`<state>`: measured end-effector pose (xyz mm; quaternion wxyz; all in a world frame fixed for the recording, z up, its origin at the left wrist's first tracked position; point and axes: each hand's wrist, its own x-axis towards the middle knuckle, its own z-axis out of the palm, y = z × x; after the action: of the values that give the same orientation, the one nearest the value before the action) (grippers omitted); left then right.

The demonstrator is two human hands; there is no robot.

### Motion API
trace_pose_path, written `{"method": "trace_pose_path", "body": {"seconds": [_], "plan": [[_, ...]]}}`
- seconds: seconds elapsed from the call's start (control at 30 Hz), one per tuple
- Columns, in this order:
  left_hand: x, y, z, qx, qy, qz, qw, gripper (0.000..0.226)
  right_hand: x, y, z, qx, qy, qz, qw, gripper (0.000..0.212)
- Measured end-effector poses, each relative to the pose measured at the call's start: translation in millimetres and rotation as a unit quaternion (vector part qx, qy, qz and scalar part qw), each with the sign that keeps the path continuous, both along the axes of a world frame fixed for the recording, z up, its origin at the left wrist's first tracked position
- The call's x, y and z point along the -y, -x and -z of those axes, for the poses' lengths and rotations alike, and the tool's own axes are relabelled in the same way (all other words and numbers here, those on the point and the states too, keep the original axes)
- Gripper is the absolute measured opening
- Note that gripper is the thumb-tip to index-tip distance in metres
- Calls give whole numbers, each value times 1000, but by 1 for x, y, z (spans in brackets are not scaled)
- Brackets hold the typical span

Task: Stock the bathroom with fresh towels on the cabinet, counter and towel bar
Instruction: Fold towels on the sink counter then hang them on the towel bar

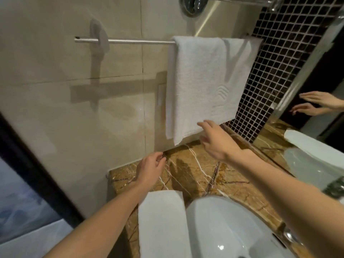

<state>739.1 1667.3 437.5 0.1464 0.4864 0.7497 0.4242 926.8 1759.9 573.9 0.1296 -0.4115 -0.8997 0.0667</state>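
A white hanging towel [202, 86] drapes over the right end of a wall-mounted towel bar [130, 41], its long axis running down toward the marble counter [195, 170], its lower hem slanting just above the stone. The right hand [216, 140] reaches up beneath that hem with fingers spread and loose, gripping nothing; whether the fingertips brush the cloth cannot be told. The left hand [150, 168] hovers low over the counter's far left corner, fingers curled inward, apparently holding nothing (the pinch is too small to read). A second folded towel [160, 220] lies on the near counter just left of the white basin [223, 229], its long axis pointing away from the viewer toward the wall. Both towels look like soft, light terry that will sag and slide on the smooth bar; the hanging one is best taken by its lower corners or side edges to square it. The mirror [320, 101] at right reflects both hands.
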Motion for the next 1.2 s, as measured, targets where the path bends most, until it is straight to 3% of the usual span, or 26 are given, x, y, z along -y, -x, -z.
{"method": "trace_pose_path", "body": {"seconds": [0.37,0.67,0.93,1.2], "plan": [[104,-26,29,24,32,41,998,30,122,-28,87,-33,100,43,993,55],[195,-60,66,69,91,54,992,35,226,-68,132,9,213,88,973,52],[254,-95,85,93,124,64,986,38,264,-111,174,60,320,130,936,58],[282,-120,103,91,149,37,984,38,284,-116,208,67,356,112,925,52]]}}
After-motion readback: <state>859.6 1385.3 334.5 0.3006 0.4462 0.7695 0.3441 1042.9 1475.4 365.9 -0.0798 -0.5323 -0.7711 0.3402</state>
